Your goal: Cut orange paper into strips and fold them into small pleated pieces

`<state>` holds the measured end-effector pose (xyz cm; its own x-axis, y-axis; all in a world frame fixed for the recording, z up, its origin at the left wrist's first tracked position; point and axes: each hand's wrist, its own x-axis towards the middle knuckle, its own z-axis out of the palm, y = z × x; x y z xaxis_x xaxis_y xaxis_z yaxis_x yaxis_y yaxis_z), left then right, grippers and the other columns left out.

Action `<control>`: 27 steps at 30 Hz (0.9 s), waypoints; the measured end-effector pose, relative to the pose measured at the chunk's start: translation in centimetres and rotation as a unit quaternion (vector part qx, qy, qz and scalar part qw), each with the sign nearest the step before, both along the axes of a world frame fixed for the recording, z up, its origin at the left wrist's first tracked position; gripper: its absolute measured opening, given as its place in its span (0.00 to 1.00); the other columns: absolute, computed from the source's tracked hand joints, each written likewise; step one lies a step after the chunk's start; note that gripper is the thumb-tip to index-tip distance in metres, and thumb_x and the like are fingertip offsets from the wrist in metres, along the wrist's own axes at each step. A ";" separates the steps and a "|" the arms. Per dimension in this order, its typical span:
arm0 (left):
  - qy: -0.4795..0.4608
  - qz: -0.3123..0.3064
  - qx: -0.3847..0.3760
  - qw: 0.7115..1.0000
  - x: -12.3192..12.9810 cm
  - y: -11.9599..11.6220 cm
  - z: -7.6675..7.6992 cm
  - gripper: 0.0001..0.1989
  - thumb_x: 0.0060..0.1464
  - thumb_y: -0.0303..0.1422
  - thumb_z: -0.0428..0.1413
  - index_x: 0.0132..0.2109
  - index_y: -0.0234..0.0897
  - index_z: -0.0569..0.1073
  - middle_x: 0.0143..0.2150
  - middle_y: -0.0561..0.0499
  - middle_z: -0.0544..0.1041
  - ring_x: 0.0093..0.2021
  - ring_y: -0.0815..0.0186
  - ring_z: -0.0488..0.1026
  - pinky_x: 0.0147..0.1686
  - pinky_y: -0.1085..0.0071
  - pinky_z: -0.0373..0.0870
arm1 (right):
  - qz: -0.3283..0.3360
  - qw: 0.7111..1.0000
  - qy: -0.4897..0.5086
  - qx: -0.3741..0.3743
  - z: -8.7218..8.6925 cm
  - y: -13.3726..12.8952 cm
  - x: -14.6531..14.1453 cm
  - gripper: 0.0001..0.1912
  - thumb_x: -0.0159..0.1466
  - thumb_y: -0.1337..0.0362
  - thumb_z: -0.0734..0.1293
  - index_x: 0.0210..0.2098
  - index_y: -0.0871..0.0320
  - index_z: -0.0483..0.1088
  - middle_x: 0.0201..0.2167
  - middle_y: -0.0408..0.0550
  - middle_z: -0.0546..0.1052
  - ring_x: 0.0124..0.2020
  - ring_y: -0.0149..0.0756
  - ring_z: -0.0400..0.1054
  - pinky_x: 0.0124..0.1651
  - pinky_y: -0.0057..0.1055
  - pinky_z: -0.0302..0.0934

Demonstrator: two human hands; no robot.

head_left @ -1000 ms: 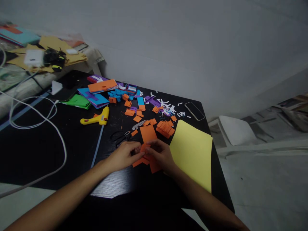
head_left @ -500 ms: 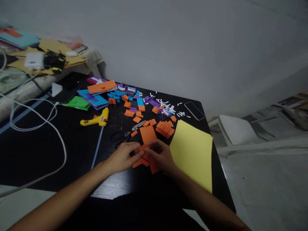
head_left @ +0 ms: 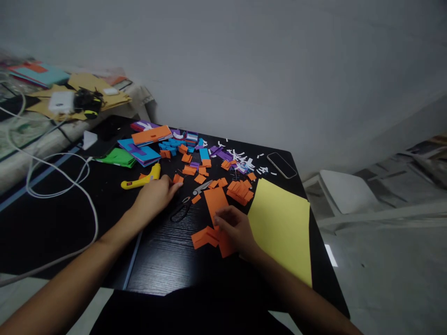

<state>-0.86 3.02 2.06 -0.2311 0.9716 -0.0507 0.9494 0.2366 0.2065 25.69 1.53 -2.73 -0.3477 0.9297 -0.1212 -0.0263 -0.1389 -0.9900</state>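
Note:
My left hand point(head_left: 157, 191) is beside the yellow glue gun point(head_left: 141, 179), its fingers closed on a small folded orange paper point(head_left: 178, 178). Over a long orange strip point(head_left: 215, 200) is my right hand point(head_left: 235, 225), fingers curled with thumb and forefinger close together; whether anything is between them is too small to tell. A creased orange piece point(head_left: 204, 237) lies to the left of the right hand. Black-handled scissors point(head_left: 179, 210) lie between the hands. Several folded orange pieces point(head_left: 240, 190) are heaped beyond the strip.
Yellow sheets point(head_left: 281, 223) lie at the right, a phone point(head_left: 281, 165) behind them. White scraps point(head_left: 244, 160) and blue, purple and green papers point(head_left: 117, 157) cover the back. A white cable point(head_left: 92, 204) loops across the left side.
My left hand has moved left and away from me, from the small orange paper beside my right hand to near the glue gun. My right hand has stayed nearly in place.

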 end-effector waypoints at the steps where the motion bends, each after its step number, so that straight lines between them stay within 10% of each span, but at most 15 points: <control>1: 0.032 0.011 0.001 0.999 0.1 0.0 0.1 0.24 0.68 0.49 0.46 0.44 0.32 0.74 0.36 0.36 0.82 0.37 0.48 0.80 0.32 0.64 0.68 | -0.001 1.000 -0.010 0.010 0.0 0.0 0.0 0.13 0.58 0.54 0.76 0.35 0.55 0.75 0.28 0.43 0.78 0.28 0.35 0.72 0.33 0.32 0.69; 7: 0.060 -0.029 -0.015 0.998 2.0 -1.2 1.0 0.19 0.69 0.45 0.46 0.49 0.33 0.72 0.37 0.38 0.82 0.37 0.49 0.81 0.30 0.66 0.66 | 0.086 0.976 -0.112 0.166 0.6 -0.2 0.5 0.08 0.62 0.59 0.74 0.41 0.53 0.78 0.40 0.47 0.81 0.39 0.39 0.75 0.46 0.37 0.69; 15: -0.032 -0.191 0.007 0.981 3.0 -1.3 0.7 0.14 0.68 0.40 0.49 0.39 0.37 0.74 0.36 0.44 0.80 0.34 0.56 0.77 0.31 0.67 0.63 | 0.254 0.901 -0.224 0.272 2.4 0.4 1.4 0.27 0.56 0.59 0.81 0.53 0.51 0.75 0.49 0.51 0.78 0.52 0.46 0.72 0.56 0.42 0.66; 20: -0.108 -0.356 -0.008 0.928 4.2 -2.5 0.8 0.08 0.63 0.32 0.51 0.38 0.39 0.74 0.38 0.47 0.79 0.37 0.59 0.76 0.34 0.66 0.65 | 0.253 0.891 -0.279 0.253 2.6 0.6 1.5 0.18 0.60 0.66 0.77 0.50 0.51 0.77 0.44 0.49 0.80 0.47 0.44 0.75 0.52 0.39 0.67; 27: -0.072 -0.381 -0.020 0.922 5.7 -4.0 1.3 0.10 0.57 0.37 0.57 0.42 0.36 0.77 0.40 0.44 0.80 0.41 0.52 0.77 0.44 0.57 0.71 | 0.185 0.919 -0.262 0.228 3.0 1.9 2.0 0.17 0.61 0.75 0.68 0.46 0.53 0.79 0.42 0.47 0.84 0.43 0.40 0.78 0.45 0.34 0.69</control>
